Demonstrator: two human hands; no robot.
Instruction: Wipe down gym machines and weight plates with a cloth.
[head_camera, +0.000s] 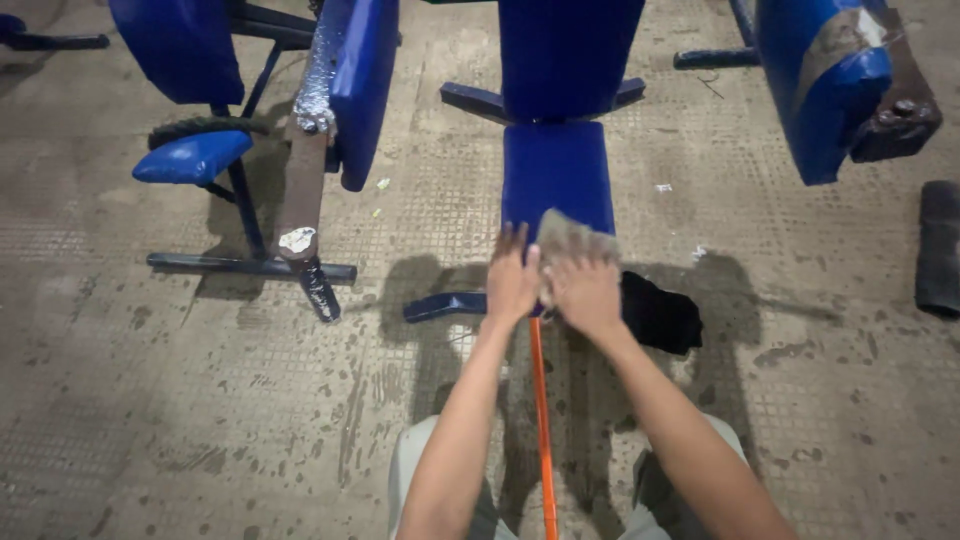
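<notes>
The floor (200, 400) is worn grey concrete with a fine grid pattern, stained and scuffed, with small scraps of litter. Blue padded gym benches on dark blue metal frames stand around: 1 at the upper left (190, 155), 1 at the upper right (825, 90), and a long blue padded bench (558, 170) straight ahead. That bench's long axis runs away from the person, its near end pointing back toward them.

At the near edge of the bench pad lies a grey cloth (570, 238), spread flat. The right hand (585, 292) rests on the cloth's near part with fingers laid open, pressing it down rather than clenching it. The left hand (512, 282) lies just beside it, fingers extended flat on the pad's near left corner, touching the cloth's left edge. The cloth juts out beyond the right hand's fingertips.

A black cloth (660, 315) lies on the floor just right of the right hand. An orange stick (541, 430) runs from below the hands toward the person.
</notes>
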